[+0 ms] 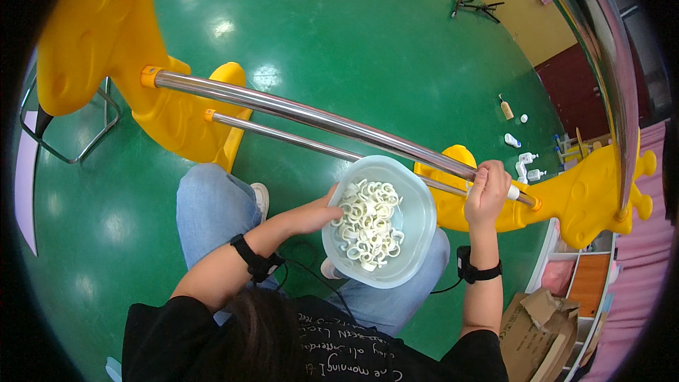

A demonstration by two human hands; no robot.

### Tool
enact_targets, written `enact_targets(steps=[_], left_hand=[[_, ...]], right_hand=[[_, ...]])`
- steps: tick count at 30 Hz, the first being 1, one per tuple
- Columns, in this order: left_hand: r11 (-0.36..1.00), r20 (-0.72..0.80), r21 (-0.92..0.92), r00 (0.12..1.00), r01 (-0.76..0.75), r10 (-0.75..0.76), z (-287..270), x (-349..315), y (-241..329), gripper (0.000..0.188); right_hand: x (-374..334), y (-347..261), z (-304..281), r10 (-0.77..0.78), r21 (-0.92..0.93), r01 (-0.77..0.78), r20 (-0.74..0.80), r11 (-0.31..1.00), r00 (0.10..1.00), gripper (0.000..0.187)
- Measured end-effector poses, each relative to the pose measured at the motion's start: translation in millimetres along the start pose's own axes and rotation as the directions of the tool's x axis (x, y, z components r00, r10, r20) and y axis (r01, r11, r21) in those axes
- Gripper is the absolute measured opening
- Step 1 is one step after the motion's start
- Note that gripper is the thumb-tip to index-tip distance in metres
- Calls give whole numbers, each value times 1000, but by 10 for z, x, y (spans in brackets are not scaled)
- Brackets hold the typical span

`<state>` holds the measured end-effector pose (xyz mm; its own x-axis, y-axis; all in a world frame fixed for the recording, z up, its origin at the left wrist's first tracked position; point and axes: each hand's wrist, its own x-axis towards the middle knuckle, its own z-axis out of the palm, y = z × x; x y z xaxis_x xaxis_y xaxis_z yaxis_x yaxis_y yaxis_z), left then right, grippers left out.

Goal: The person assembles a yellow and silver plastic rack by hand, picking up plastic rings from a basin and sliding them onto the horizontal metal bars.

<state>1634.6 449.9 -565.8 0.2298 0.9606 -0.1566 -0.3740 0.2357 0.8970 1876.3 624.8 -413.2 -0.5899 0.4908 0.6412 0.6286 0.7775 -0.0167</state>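
Observation:
My left hand [315,216] grips the near-left wall of a pale blue plastic basin [419,230], thumb over the rim and the other fingers hidden beneath. The basin is tilted above my knees. Inside it lies a loose heap of small white open plastic rings [369,230]. Near the right end of the thick upper steel bar [311,117], my right hand [486,194] is closed against the metal. The edge of a white ring shows at its fingers. More white plastic [513,192] sits around the bar just right of that hand.
Yellow giraffe-shaped plastic supports [177,120] hold the bars; a thinner bar [283,134] runs lower. A cardboard box [534,339] and shelf stand at lower right. Bottles [506,107] and a black tripod [467,1] are on the green floor. A curved steel tube [622,85] rises at right.

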Motion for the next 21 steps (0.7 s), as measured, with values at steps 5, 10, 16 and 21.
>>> enact_targets(steps=[5, 10, 16, 21], left_hand=[[999, -3, -17, 999, 50, -50, 6, 0, 41, 76], [998, -19, -18, 998, 64, -64, 36, -12, 73, 76], [999, -22, -6, 999, 46, -46, 35, -1, 20, 77], [998, -24, -22, 998, 56, -56, 17, 6, -27, 78]], right_hand=[[23, -11, 28, -13, 7, 14, -91, 1000, 996, 19], [26, 25, 41, -61, 1, 62, -110, 998, 992, 19], [-18, 36, 50, -43, -19, 41, -124, 999, 991, 21], [-43, 40, 66, -38, -37, 33, -135, 999, 990, 24]])
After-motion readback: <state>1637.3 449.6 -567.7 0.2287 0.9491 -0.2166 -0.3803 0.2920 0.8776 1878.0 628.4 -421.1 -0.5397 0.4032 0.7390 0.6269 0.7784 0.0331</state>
